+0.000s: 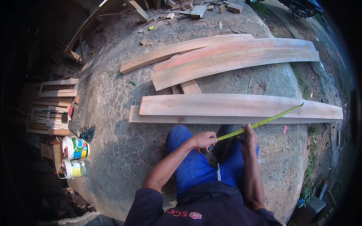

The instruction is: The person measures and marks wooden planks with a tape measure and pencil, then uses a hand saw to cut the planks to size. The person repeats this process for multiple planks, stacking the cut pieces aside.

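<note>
My left hand [204, 139] is closed on an orange and black tape measure [206, 149] above my lap. From its case the yellow blade [267, 120] runs out to the upper right, and its end hook lies over the front plank [218, 104]. Partway along the blade, the fingers of my right hand [249, 140] pinch it. This pale, wide plank rests lengthwise just beyond my knees, on top of another plank [166, 119] whose near edge sticks out below it.
Farther off lie more boards: a pale one [237, 66], a reddish one [233, 48] and a thick beam [181, 49]. Wood offcuts [198, 12] litter the far ground. Two white buckets [76, 168] and stacked wooden frames [56, 88] stand at left. A grassy edge [301, 81] borders the right.
</note>
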Demonstrator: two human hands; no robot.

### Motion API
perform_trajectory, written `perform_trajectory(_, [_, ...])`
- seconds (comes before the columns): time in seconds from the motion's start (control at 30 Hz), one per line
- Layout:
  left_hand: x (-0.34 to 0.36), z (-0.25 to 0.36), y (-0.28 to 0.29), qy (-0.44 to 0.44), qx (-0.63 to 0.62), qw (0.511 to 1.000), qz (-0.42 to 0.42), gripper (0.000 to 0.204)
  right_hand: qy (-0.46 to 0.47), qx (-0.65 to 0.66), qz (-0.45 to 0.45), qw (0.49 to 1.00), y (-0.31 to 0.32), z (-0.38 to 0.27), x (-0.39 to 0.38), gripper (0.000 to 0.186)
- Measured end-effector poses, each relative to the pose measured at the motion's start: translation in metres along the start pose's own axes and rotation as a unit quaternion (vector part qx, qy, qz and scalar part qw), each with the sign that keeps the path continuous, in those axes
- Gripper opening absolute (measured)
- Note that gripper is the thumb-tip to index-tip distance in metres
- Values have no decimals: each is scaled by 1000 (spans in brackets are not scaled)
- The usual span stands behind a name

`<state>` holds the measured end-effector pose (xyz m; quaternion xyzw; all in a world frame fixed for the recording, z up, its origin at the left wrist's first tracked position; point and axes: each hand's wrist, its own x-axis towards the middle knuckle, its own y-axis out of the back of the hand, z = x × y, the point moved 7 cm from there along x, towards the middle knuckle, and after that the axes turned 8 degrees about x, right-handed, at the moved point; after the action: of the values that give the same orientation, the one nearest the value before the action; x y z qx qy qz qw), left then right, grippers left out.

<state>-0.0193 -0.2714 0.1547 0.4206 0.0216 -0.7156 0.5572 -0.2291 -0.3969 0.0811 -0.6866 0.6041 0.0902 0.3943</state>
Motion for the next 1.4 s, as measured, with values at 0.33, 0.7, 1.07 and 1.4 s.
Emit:
perform_trajectory(0.33, [-55, -41, 21, -17, -69, 996, -58, 23, 107, 10, 20, 994, 123, -168, 74, 61])
perform_trajectory(0.7, [-146, -159, 29, -50, -571, 802, 170, 23, -34, -316, -217, 923, -82, 37, -30, 59])
perform_trajectory(1.07, [-217, -432, 21, 42, -687, 417, 594, 24, 18, -509, -406, 759, -352, 115, -30, 49])
perform_trajectory(1.4, [-175, -589, -20, 121, -692, 204, 682, 38, 251, -615, -521, 535, -655, 341, 56, 39])
